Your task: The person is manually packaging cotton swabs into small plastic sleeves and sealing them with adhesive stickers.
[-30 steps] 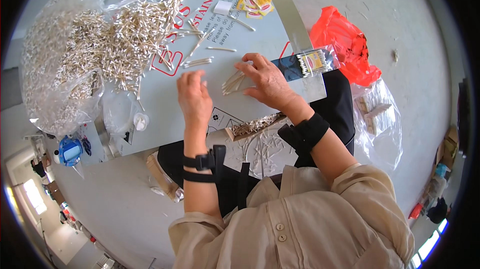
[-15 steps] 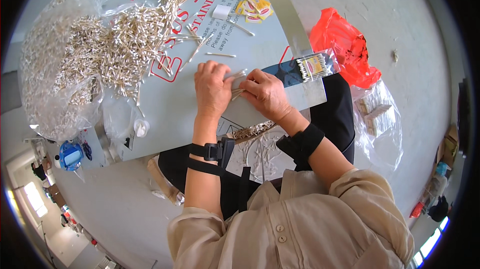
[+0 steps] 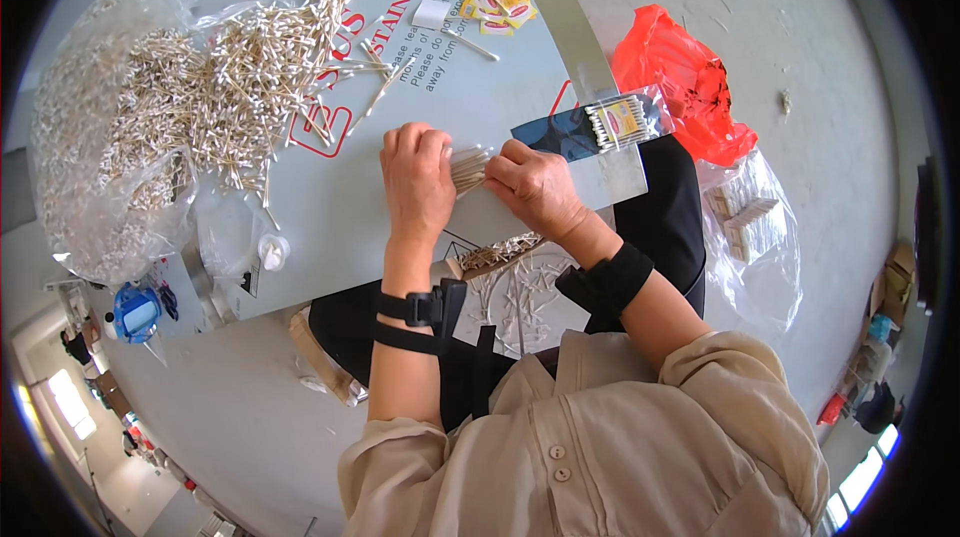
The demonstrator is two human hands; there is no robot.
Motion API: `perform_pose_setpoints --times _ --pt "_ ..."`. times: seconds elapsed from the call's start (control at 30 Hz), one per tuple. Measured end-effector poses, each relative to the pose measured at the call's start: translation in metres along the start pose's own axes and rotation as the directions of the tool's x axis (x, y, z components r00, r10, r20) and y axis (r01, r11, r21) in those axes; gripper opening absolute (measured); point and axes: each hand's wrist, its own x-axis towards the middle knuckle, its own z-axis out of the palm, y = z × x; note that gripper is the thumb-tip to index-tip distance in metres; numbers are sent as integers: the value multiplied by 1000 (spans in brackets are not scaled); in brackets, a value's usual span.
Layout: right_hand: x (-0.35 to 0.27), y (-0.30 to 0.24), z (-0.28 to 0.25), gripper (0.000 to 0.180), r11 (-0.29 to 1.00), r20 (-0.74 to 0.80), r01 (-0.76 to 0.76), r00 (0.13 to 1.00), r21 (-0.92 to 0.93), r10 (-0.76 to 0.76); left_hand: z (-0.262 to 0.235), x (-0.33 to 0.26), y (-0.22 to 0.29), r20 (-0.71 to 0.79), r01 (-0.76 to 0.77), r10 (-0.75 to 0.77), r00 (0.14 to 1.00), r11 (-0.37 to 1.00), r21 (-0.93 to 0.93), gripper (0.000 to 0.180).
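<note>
Between my hands, low over the near part of the table, is a small bundle of cotton swabs (image 3: pixel 467 167). My left hand (image 3: pixel 417 180) is closed round the bundle's left end. At the other end, the fingertips of my right hand (image 3: pixel 537 187) pinch the swabs. Just beyond my right hand lies a dark blue strip (image 3: pixel 553 136), and on its right end sits a clear packet of swabs with a yellow card (image 3: pixel 618 121). To the left of my hands spreads a large heap of loose cotton swabs (image 3: pixel 215 87), spilling from a clear plastic bag (image 3: pixel 70 137).
Yellow cards (image 3: pixel 503 7) and a white card (image 3: pixel 432 14) lie at the table's far side. A red plastic bag (image 3: pixel 675 77) and a clear bag of white packs (image 3: pixel 750 217) are at right. Below the table edge, more swabs (image 3: pixel 520 302) lie scattered. A blue bottle (image 3: pixel 135 312) stands left.
My hands have drawn slightly apart, and more of the swab bundle shows between them. A loose swab that lay just beyond my hands no longer shows. The view has shifted a little.
</note>
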Motion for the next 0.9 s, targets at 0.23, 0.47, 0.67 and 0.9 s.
perform_pose_setpoints --times 0.23,0.47,0.67,0.9 --pt "-6 1 -1 15 999 -21 40 999 3 -40 16 -42 25 137 27 -54 989 981 194 67" --pt "-10 -3 0 15 1000 -74 -5 997 -3 4 17 -40 22 102 26 -53 993 967 252 74" --pt "-8 -1 -1 16 999 -65 -51 997 -7 51 19 -48 27 28 82 -81 996 996 -35 70" --pt "2 -3 6 41 664 -134 -140 929 735 345 34 -40 30 -276 103 -493 825 611 -785 64"
